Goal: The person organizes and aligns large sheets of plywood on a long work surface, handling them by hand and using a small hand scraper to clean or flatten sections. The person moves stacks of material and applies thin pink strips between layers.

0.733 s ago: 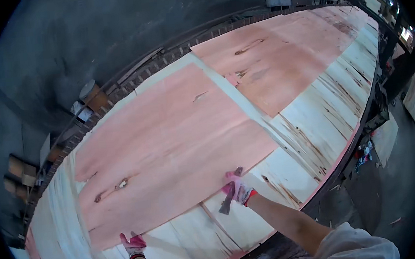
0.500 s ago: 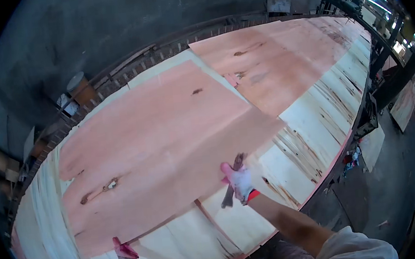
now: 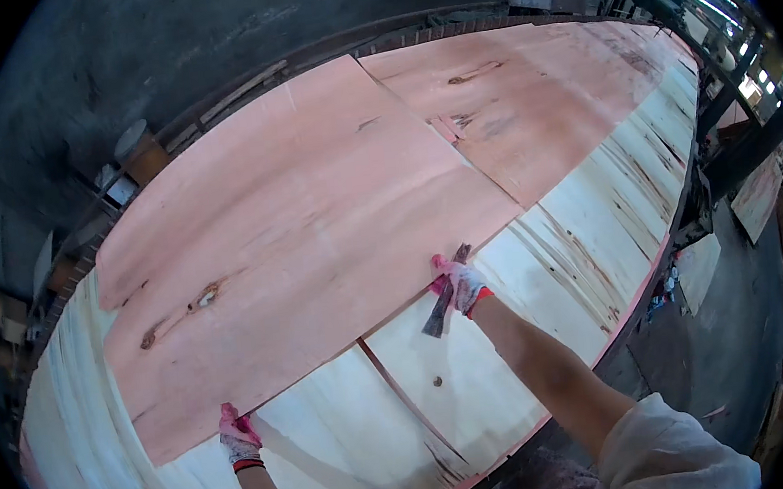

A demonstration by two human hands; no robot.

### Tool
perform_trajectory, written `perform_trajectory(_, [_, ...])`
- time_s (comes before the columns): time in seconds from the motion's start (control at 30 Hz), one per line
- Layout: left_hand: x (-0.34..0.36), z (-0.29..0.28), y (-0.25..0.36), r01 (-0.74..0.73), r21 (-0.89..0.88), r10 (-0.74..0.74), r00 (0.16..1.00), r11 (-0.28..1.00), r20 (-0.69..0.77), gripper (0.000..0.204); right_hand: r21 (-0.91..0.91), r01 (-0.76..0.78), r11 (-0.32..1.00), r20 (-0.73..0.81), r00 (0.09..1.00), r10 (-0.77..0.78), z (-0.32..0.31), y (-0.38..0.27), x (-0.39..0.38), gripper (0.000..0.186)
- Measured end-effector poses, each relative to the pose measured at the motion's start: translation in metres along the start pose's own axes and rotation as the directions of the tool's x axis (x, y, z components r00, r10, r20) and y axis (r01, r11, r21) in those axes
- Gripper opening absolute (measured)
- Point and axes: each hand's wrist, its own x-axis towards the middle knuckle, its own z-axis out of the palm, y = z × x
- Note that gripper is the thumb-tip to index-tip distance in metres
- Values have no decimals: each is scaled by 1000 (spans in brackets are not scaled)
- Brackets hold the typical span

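A large pink-coated wood veneer sheet (image 3: 296,216) lies over pale veneer, with dark knots and a small hole at its left part. My left hand (image 3: 240,435), in a pink-stained white glove, pinches the sheet's near edge toward the left corner. In a matching glove, my right hand (image 3: 466,286) is at the near edge close to the right corner. It is closed round a dark, flat, strip-like tool (image 3: 436,317), whose exact kind I cannot make out. The tool's two ends stick out on either side of the hand.
Another pink veneer sheet (image 3: 529,111) adjoins at the far right. Pale streaked veneer (image 3: 586,237) shows along the near side. A brown drum (image 3: 142,155) stands beyond the far edge. Dark metal beams (image 3: 731,98) rise at the right, with loose boards (image 3: 699,273) on the floor.
The pink sheet has shifted away from me, covering the pale strip along its far edge. Both my hands have moved farther out with its near edge, the right one also slightly rightward.
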Motion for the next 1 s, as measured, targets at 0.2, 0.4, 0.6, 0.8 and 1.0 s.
perform_trajectory(0.2, [3, -26, -14, 1, 114, -4, 1000, 993, 25, 34, 15, 60, 998, 19, 998, -60, -9, 17, -1, 31])
perform_trajectory(0.4, [-30, 21, -20, -86, 161, 88, 996, 983, -4, 23, 119, 253, 960, -81, 966, -244, 6, -5, -18, 20])
perform_trajectory(0.6, [-63, 47, -18, -54, 171, 60, 998, 984, -31, 27, 313, 224, 923, -167, 970, -179, -1, 7, 1, 18])
perform_trajectory(0.8, [-45, 36, -22, 52, 266, -7, 986, 963, -169, 31, 221, 229, 948, -194, 963, -187, 0, 26, 3, 27])
perform_trajectory(1.0, [-37, 38, -26, 181, 66, -176, 982, 981, -70, 34, 223, 193, 956, -67, 981, -182, -34, 35, 2, 13])
